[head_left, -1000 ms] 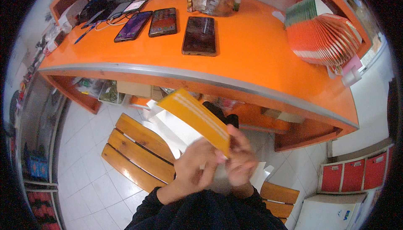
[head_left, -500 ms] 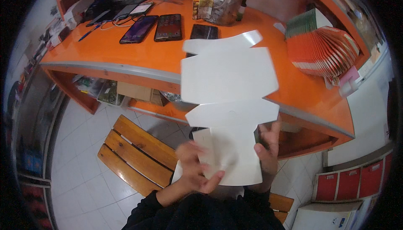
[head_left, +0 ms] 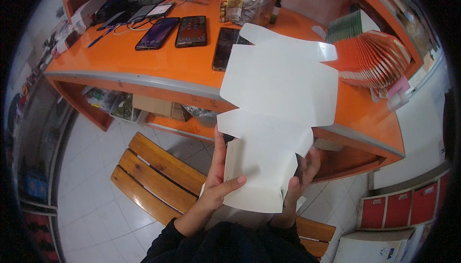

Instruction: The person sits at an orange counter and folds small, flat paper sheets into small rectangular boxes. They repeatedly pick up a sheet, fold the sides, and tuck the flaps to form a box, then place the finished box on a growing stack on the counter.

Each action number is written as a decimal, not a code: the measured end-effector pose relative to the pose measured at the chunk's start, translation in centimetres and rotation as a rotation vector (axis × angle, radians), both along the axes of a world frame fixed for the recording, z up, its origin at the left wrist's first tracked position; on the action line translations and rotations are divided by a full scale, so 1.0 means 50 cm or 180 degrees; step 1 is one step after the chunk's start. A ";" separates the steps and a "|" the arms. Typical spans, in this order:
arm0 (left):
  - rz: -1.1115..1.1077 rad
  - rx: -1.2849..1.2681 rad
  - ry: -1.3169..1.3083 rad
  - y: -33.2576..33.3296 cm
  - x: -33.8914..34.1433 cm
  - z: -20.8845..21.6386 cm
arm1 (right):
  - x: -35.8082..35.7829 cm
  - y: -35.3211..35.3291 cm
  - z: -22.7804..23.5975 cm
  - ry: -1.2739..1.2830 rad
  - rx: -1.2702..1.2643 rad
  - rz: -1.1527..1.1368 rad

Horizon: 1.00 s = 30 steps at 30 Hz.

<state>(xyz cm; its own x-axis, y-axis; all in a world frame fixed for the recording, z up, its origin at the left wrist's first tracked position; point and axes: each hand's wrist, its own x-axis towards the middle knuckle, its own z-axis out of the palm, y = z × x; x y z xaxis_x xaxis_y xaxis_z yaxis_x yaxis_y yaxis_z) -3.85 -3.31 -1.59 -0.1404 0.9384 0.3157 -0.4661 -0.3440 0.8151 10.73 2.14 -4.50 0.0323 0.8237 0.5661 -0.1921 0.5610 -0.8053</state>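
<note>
Two hands: left hand (head_left: 216, 187), right hand (head_left: 294, 193), grasping opposite edges of a white carton (head_left: 279, 83).
Thumbs (head_left: 235, 184): from here I'd judge light, even pressure best.
Carton: between them, partly unfolded, extending beyond.
Dark phone (head_left: 224, 51): farther out, partly covered.

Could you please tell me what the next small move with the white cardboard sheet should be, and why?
I would probably fold the narrow left flap of the white, cut-out cardboard sheet inward, since the left hand holds that side with its thumb on the visible face, the right hand supports the opposite edge, and the large upper panel is spread open.
</note>
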 end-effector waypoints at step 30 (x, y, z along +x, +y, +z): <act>0.1518 0.0861 0.1730 0.010 0.052 -0.037 | -0.016 -0.102 -0.045 -0.0373 -0.0651 0.0176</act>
<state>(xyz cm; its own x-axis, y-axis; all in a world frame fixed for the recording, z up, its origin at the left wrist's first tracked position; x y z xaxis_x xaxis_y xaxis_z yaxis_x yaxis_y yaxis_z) -1.27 -2.83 -3.46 -0.2699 0.6956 0.6658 0.2243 -0.6271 0.7460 9.93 -2.94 -6.73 -0.0722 0.9203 0.3846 -0.1166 0.3751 -0.9196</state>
